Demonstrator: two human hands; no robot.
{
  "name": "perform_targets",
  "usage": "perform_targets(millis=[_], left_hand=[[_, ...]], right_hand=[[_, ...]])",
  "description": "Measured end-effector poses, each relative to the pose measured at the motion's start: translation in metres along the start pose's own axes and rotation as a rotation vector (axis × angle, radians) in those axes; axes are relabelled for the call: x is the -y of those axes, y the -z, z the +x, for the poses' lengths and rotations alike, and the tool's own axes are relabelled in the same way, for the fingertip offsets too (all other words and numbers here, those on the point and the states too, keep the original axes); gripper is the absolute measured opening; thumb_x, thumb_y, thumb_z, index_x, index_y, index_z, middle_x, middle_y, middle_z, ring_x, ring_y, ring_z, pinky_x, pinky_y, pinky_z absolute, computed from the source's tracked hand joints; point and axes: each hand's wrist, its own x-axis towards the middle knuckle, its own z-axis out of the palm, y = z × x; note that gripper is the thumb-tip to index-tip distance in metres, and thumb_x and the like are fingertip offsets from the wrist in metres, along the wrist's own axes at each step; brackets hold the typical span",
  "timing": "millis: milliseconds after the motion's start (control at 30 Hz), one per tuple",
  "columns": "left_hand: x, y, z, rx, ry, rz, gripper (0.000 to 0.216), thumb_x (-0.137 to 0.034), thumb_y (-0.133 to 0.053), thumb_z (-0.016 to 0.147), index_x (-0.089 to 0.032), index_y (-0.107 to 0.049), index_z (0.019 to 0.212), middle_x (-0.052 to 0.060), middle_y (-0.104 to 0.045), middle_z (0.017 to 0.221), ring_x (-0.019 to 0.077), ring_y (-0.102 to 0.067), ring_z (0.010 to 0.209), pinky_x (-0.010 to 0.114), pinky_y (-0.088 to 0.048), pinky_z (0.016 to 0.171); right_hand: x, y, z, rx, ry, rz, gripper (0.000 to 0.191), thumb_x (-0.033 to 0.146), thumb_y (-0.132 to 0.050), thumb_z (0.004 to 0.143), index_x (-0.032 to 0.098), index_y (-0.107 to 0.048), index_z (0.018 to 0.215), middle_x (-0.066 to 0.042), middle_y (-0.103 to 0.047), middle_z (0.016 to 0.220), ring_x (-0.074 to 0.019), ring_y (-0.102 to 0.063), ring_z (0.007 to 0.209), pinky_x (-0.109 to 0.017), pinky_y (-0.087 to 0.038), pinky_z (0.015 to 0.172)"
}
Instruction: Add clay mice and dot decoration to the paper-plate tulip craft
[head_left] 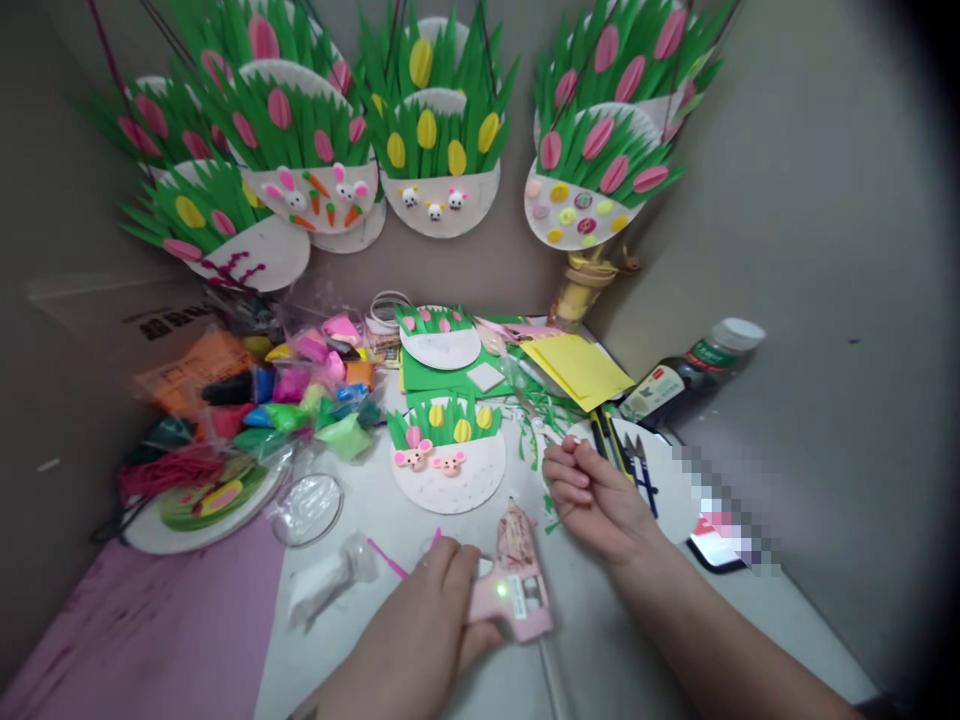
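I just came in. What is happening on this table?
A person is doing paper craft at a crowded table. The left hand grips a pink glue gun, its green light on. The right hand rests beside it with fingers curled in; whether it holds something small cannot be seen. Just ahead lies a paper plate with green grass, tulips and two pink mice. Similar finished plates hang on the wall.
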Motion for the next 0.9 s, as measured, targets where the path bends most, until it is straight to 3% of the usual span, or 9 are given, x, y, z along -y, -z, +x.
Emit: perform_targets(millis=[167, 433, 600, 700, 833, 900], left_hand=[[0.000, -0.003, 0.009, 0.010, 0.018, 0.037, 0.036, -0.038, -0.050, 0.088, -0.018, -0.056, 0.118, 0.013, -0.057, 0.112, 0.0257, -0.056, 0.098, 0.037, -0.046, 0.085], [0.007, -0.010, 0.016, 0.020, 0.069, 0.132, 0.042, -0.040, -0.048, 0.089, -0.017, -0.053, 0.124, 0.014, -0.058, 0.114, 0.0263, -0.057, 0.104, 0.037, -0.046, 0.089], [0.013, -0.007, 0.003, 0.009, 0.028, 0.215, 0.045, -0.037, -0.054, 0.087, -0.017, -0.052, 0.128, 0.014, -0.061, 0.115, 0.0257, -0.060, 0.102, 0.037, -0.051, 0.087], [0.031, 0.002, -0.018, -0.085, 0.029, 0.284, 0.047, -0.043, -0.053, 0.086, -0.018, -0.055, 0.125, 0.014, -0.064, 0.111, 0.0260, -0.065, 0.093, 0.037, -0.054, 0.079], [0.063, 0.023, -0.047, -0.314, 0.042, 0.296, 0.041, -0.048, -0.051, 0.086, -0.025, -0.057, 0.119, 0.009, -0.066, 0.110, 0.0240, -0.066, 0.092, 0.032, -0.055, 0.076], [0.075, 0.038, -0.053, -0.339, 0.010, 0.233, 0.038, -0.047, -0.052, 0.086, -0.027, -0.057, 0.119, 0.006, -0.066, 0.107, 0.0217, -0.065, 0.092, 0.028, -0.054, 0.077]], right_hand=[[0.005, 0.006, 0.005, -0.022, -0.023, 0.012, 0.024, 0.016, -0.081, 0.066, 0.017, -0.058, 0.073, 0.008, -0.041, 0.061, 0.0000, -0.040, 0.046, -0.004, -0.035, 0.036], [-0.003, 0.013, 0.004, -0.056, -0.067, 0.062, 0.025, 0.015, -0.082, 0.066, 0.017, -0.058, 0.072, 0.008, -0.043, 0.061, -0.0008, -0.041, 0.045, -0.005, -0.037, 0.035], [-0.002, 0.015, 0.002, -0.042, -0.077, 0.059, 0.025, 0.014, -0.082, 0.066, 0.016, -0.058, 0.073, 0.007, -0.045, 0.061, -0.0001, -0.044, 0.046, -0.005, -0.038, 0.035], [-0.002, 0.015, 0.002, -0.051, -0.072, 0.071, 0.025, 0.013, -0.083, 0.066, 0.016, -0.058, 0.073, 0.007, -0.046, 0.061, 0.0001, -0.045, 0.046, -0.005, -0.038, 0.035], [-0.004, 0.013, 0.002, -0.067, -0.074, 0.066, 0.026, 0.014, -0.084, 0.065, 0.016, -0.058, 0.072, 0.007, -0.046, 0.061, 0.0000, -0.045, 0.045, -0.005, -0.039, 0.035], [-0.007, 0.012, 0.002, -0.075, -0.077, 0.056, 0.026, 0.014, -0.084, 0.064, 0.016, -0.059, 0.072, 0.007, -0.046, 0.061, 0.0002, -0.045, 0.045, -0.006, -0.038, 0.035]])
